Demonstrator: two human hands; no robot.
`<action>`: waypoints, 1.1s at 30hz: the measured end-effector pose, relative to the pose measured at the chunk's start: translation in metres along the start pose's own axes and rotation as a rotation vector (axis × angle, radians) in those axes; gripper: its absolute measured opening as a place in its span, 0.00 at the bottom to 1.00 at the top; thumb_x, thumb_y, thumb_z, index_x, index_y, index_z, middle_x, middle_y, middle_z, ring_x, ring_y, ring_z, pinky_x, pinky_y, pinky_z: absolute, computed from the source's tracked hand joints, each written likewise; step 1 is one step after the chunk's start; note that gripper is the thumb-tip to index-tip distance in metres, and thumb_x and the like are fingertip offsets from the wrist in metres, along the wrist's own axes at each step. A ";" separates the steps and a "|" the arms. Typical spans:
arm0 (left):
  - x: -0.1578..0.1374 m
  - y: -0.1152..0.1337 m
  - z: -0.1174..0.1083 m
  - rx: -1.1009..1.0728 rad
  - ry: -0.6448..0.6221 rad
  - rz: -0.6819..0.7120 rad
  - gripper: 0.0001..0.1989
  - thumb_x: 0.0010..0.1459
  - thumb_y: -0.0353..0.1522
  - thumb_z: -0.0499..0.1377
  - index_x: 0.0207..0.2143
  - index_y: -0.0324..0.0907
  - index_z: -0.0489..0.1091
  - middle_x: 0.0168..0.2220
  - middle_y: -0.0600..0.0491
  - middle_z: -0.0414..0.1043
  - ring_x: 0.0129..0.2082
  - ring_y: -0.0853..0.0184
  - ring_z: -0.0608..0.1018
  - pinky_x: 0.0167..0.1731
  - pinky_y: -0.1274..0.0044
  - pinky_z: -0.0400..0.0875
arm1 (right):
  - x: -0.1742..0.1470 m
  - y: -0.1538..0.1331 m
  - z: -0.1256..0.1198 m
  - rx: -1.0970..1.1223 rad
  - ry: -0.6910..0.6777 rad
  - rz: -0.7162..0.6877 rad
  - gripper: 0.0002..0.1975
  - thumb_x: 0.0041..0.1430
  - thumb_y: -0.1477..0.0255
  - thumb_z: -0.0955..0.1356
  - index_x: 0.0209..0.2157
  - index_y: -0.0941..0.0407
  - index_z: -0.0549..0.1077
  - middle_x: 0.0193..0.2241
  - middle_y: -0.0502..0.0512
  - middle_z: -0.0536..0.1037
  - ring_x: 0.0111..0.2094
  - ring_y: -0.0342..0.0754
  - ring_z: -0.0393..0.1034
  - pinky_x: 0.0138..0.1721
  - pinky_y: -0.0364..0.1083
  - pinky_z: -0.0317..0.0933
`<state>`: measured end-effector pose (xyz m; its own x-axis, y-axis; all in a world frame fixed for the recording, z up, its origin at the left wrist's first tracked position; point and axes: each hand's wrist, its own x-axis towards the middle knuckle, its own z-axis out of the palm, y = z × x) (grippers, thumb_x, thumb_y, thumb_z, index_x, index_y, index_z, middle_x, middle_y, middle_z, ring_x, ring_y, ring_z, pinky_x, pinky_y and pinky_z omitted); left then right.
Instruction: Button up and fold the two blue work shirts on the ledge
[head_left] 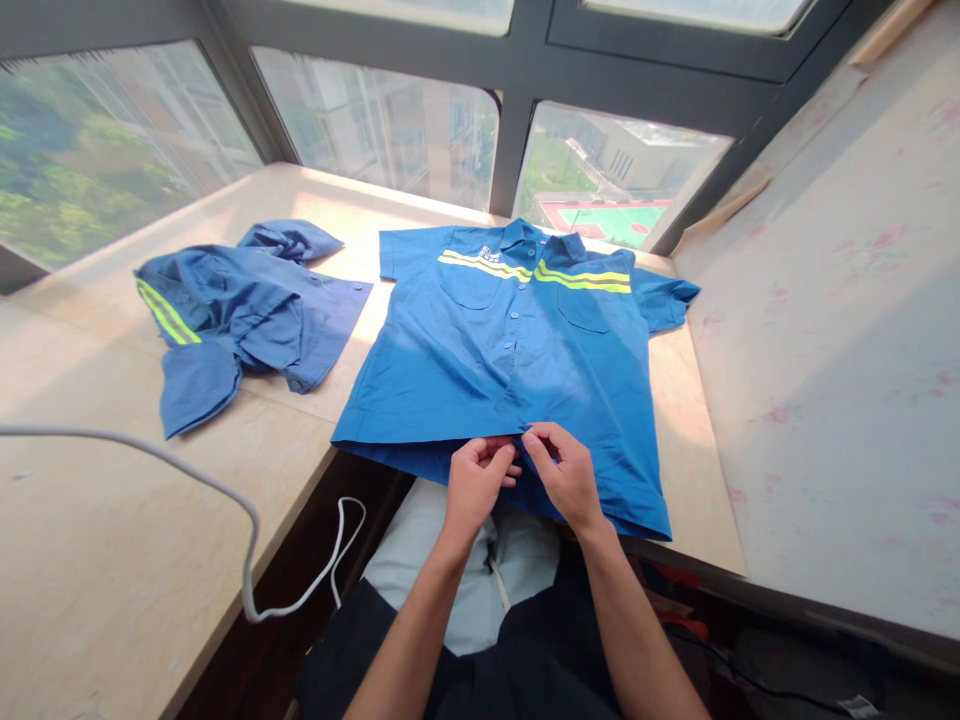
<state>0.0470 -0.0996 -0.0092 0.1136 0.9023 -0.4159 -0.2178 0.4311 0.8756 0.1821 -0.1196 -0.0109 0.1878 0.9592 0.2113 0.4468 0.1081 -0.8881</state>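
A blue short-sleeved work shirt (465,360) lies spread front side up, its collar toward the window and its hem over the ledge's near edge. Yellow reflective stripes cross its chest, and several buttons run down the middle. At the hem by the button placket, my left hand (480,475) is closed on the shirt's edge with thumb and fingers. Just right of it, my right hand (559,470) pinches the hem beside the placket. The fingertips partly hide the cloth between them, so any button there cannot be made out.
A second blue shirt (262,310) with yellow stripes lies crumpled on the pale stone ledge (97,500) to the left. A white cable (202,480) loops over the ledge's front edge. Windows stand behind, and a flowered wall (825,330) rises at the right.
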 end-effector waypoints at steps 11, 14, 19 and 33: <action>0.002 -0.004 0.003 0.047 -0.015 -0.003 0.13 0.48 0.36 0.67 0.34 0.36 0.76 0.30 0.47 0.80 0.25 0.66 0.81 0.20 0.81 0.76 | -0.004 0.012 0.004 0.036 0.111 0.044 0.10 0.64 0.63 0.66 0.37 0.54 0.75 0.39 0.57 0.79 0.37 0.49 0.74 0.38 0.46 0.70; 0.003 -0.008 0.003 0.055 -0.001 0.008 0.13 0.49 0.36 0.67 0.34 0.36 0.76 0.31 0.47 0.79 0.26 0.66 0.81 0.20 0.81 0.76 | -0.005 0.011 0.005 -0.026 0.171 -0.042 0.08 0.64 0.66 0.66 0.37 0.54 0.76 0.39 0.58 0.79 0.40 0.51 0.74 0.40 0.48 0.70; 0.001 -0.011 0.001 0.055 0.003 0.046 0.14 0.50 0.37 0.67 0.34 0.35 0.76 0.32 0.47 0.80 0.27 0.65 0.82 0.20 0.80 0.77 | -0.008 0.009 0.007 -0.101 0.201 -0.193 0.06 0.64 0.69 0.67 0.36 0.52 0.77 0.37 0.58 0.80 0.41 0.52 0.76 0.41 0.51 0.72; 0.000 -0.012 -0.011 0.026 0.011 -0.022 0.17 0.44 0.40 0.69 0.31 0.34 0.77 0.27 0.50 0.78 0.24 0.68 0.80 0.21 0.80 0.77 | -0.015 0.015 0.005 -0.040 0.120 -0.270 0.08 0.63 0.74 0.67 0.41 0.53 0.78 0.37 0.55 0.82 0.37 0.49 0.78 0.40 0.47 0.73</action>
<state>0.0392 -0.1045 -0.0227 0.1072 0.8928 -0.4374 -0.1899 0.4503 0.8725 0.1817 -0.1309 -0.0297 0.1589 0.8592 0.4863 0.5286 0.3420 -0.7769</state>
